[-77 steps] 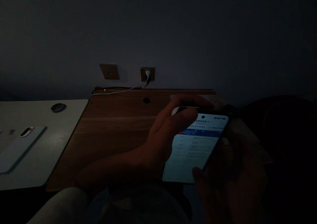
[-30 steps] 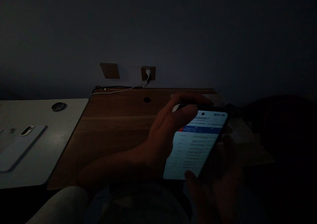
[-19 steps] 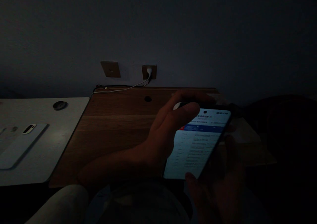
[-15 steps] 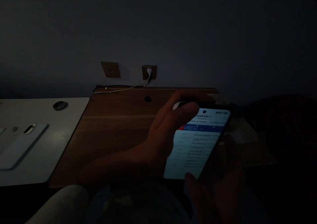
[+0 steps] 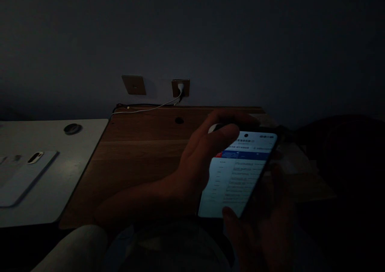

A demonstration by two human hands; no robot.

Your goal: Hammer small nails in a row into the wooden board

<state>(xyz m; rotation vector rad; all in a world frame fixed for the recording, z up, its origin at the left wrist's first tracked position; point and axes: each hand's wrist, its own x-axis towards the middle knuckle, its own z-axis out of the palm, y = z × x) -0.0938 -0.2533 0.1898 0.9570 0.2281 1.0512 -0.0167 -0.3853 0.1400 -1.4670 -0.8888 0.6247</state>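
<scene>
A smartphone with a lit screen is tilted in front of me, showing a page of text with a blue and red banner. My left hand is closed around its upper left side, the thumb lying across the top corner of the screen. At the lower right, my right hand grips the phone too. Its thumb rests on the bottom edge of the screen, and its other fingers reach up along the right side, mostly lost in the dark.
Behind the phone is a wooden table, with a white cable running to a wall socket. On the left, a white board or tabletop bears a pale phone-like item and a dark round object.
Hardly anything differs. The phone and both hands appear shifted very slightly left, and the right thumb sits a touch higher on the screen.
</scene>
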